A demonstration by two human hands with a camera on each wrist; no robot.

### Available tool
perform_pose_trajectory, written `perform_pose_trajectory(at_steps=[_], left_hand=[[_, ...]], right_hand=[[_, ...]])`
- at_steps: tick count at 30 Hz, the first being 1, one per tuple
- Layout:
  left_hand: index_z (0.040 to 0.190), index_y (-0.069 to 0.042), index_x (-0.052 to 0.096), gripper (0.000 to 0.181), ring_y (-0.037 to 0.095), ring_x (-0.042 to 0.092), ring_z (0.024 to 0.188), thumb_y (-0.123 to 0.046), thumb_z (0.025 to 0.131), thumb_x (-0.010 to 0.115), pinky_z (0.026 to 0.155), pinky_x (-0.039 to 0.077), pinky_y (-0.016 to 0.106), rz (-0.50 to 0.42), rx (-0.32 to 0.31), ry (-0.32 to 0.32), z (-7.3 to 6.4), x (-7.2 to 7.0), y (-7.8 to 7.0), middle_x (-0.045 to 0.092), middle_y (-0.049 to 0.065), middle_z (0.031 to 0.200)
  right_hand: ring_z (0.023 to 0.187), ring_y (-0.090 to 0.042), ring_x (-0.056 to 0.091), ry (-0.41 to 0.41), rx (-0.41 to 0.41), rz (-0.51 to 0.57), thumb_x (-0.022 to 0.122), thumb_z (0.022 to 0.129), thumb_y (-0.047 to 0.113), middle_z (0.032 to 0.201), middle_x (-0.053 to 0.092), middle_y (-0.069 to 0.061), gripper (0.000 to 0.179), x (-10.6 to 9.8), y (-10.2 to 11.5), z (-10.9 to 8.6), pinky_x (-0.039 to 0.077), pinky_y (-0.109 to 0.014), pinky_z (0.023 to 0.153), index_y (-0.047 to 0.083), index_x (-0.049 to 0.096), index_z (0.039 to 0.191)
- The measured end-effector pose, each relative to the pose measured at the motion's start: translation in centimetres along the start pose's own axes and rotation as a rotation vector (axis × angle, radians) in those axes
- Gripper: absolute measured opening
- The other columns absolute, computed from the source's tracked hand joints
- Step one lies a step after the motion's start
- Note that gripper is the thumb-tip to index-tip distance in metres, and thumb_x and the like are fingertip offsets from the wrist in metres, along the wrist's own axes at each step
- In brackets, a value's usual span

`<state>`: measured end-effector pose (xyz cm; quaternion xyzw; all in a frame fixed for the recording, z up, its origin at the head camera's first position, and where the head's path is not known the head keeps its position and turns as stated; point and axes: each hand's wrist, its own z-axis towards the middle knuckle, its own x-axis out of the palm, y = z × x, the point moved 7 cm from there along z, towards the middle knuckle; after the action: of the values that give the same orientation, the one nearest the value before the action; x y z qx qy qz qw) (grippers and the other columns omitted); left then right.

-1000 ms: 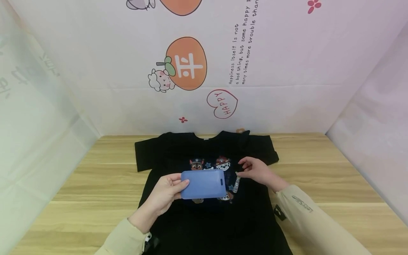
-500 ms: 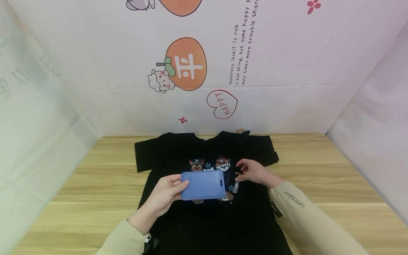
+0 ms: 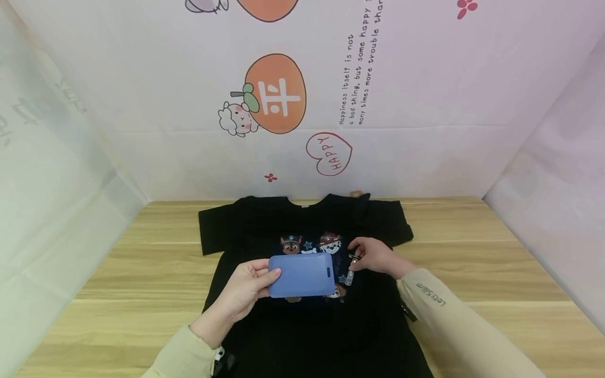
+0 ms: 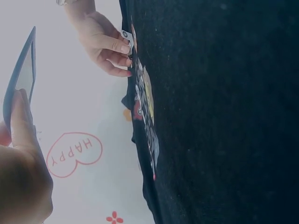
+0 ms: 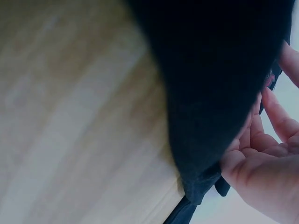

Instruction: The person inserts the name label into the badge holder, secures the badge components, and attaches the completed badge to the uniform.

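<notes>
From the left, your left hand (image 3: 247,283) pinches the near-left end of a blue card holder (image 3: 299,274), thumb on top and fingers beneath, keeping it clear of the cloth below. The holder's long axis runs left to right, so its slot (image 3: 329,272) sits at the far end from that hand, facing your right. Just beyond this end, apart from it, hangs a small clear-strapped clip (image 3: 350,277), its length running crosswise to the holder. Your right hand (image 3: 378,258), the nearer to the slot, pinches the clip between thumb and curled fingers; whether the clip touches the cloth you cannot tell. Under both, a printed black T-shirt (image 3: 302,336) lies spread on the wood-grain tabletop (image 3: 142,278), with bare wood on either side and a printed white cloth (image 3: 416,105) upright behind.
</notes>
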<state>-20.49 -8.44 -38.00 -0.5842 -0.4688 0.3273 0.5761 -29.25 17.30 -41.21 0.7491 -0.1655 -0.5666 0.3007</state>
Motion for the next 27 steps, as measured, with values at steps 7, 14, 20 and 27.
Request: perform_pose_trajectory(at_steps=[7,14,20,27], left_hand=[[0.127,0.018,0.044,0.043,0.012,0.069,0.087,-0.009,0.095,0.056,0.081,0.055,0.03,-0.013,-0.001,0.003,0.07,0.04,0.09,0.071,0.012,0.105],[0.127,0.018,0.044,0.043,0.013,0.069,0.089,-0.009,0.095,0.056,0.082,0.055,0.031,-0.01,-0.001,0.005,0.02,0.1,0.11,0.069,0.015,0.109],[0.127,0.017,0.045,0.042,0.013,0.069,0.089,-0.009,0.095,0.055,0.082,0.055,0.032,-0.009,-0.005,0.005,-0.14,0.25,0.12,0.069,0.016,0.109],[0.126,0.017,0.046,0.041,0.014,0.069,0.089,-0.008,0.095,0.055,0.082,0.055,0.033,-0.008,-0.001,0.004,-0.25,0.46,0.1,0.068,0.017,0.11]], right_hand=[[0.08,-0.02,0.051,-0.007,0.014,-0.009,0.079,0.074,0.008,0.09,0.057,-0.008,0.041,0.13,0.0,0.12,0.047,-0.033,0.071,0.004,0.06,0.11],[0.08,-0.02,0.05,-0.006,-0.002,-0.032,0.08,0.073,0.008,0.089,0.057,-0.007,0.041,0.11,0.05,0.16,0.046,-0.032,0.071,0.004,0.061,0.109],[0.077,-0.018,0.048,0.0,-0.04,-0.014,0.079,0.073,0.008,0.086,0.054,-0.006,0.037,-0.06,0.21,-0.07,0.043,-0.029,0.066,0.003,0.063,0.106],[0.075,-0.017,0.05,0.007,-0.045,0.023,0.078,0.074,0.008,0.085,0.057,-0.006,0.033,-0.14,0.32,-0.56,0.045,-0.029,0.066,0.002,0.065,0.103]])
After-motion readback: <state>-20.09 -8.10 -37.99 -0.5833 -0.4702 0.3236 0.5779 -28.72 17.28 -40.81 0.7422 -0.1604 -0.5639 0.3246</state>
